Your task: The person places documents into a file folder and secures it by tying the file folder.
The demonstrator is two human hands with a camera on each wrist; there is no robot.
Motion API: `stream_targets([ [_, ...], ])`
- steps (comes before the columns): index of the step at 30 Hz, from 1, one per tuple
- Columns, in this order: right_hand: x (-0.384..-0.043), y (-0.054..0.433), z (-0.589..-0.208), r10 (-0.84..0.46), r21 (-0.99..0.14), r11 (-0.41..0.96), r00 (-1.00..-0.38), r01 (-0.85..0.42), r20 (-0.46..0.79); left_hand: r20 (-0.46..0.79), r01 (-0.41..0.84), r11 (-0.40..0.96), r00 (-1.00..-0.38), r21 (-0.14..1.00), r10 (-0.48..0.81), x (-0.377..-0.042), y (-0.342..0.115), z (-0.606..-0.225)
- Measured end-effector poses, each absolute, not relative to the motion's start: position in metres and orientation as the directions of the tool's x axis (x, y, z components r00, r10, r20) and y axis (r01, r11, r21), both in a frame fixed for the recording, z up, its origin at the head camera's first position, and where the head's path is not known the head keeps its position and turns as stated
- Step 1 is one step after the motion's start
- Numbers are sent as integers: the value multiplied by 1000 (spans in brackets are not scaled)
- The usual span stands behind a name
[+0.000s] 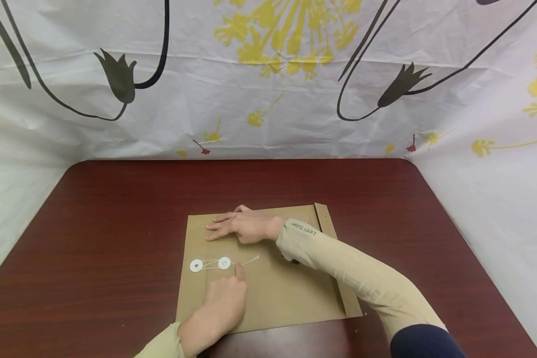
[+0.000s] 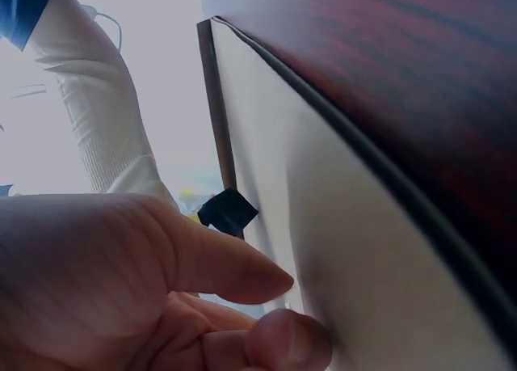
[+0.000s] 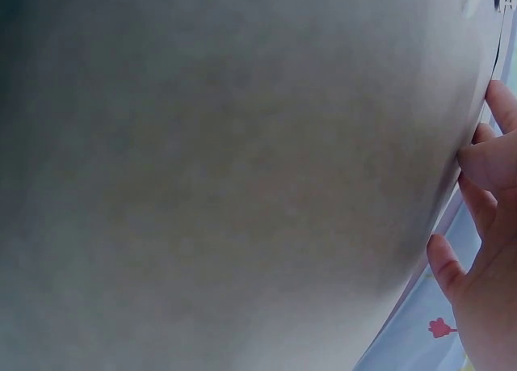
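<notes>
A brown string-tie envelope (image 1: 291,293) lies on the table, two white button discs (image 1: 224,263) on its left part. A thin string (image 1: 215,268) loops between the discs, and its loose end trails right. My left hand (image 1: 225,301) has its index finger stretched out at the string beside the right disc; its other fingers are curled in. In the left wrist view, the thumb (image 2: 242,270) and a bent finger show close to the envelope with nothing visible between them. My right hand (image 1: 248,226) rests spread on the envelope's upper part; its fingers also appear in the right wrist view.
The dark red-brown table (image 1: 116,238) extends around the envelope. A folded strip (image 1: 324,219) runs along the envelope's right edge, partly covered by the right sleeve (image 1: 353,263). Behind the table hangs a white cloth (image 1: 268,139) with flower prints, which also lines both sides.
</notes>
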State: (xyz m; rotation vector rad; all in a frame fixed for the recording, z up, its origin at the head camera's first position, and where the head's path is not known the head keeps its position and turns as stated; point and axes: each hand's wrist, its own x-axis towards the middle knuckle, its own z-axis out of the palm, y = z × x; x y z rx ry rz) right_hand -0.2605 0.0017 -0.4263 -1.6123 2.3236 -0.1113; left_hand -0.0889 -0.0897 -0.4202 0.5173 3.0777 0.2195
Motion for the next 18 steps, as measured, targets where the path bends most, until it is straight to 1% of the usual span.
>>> stream_targets([
  [2,-261,2,-427,-925,-236,364,-320,-901,-207,1,323,933,-945,161,327,-89,-90,-420],
  [5,-261,2,-427,-925,-234,365,-320,-901,-206,20,334,923,-942,192,336,-88,-95,-418],
  [9,-261,2,-428,-922,-226,368,-322,-902,-216,149,374,908,-925,191,350,-80,-108,-416],
  [12,-260,0,-428,-918,-220,373,-324,-902,-227,218,396,902,-908,169,358,-68,-121,-413],
  [15,-259,0,-427,-915,-216,378,-328,-900,-233,173,391,900,-916,192,361,-56,-134,-412],
  [18,-259,1,-427,-914,-214,381,-332,-899,-233,88,365,904,-931,222,354,-46,-144,-415],
])
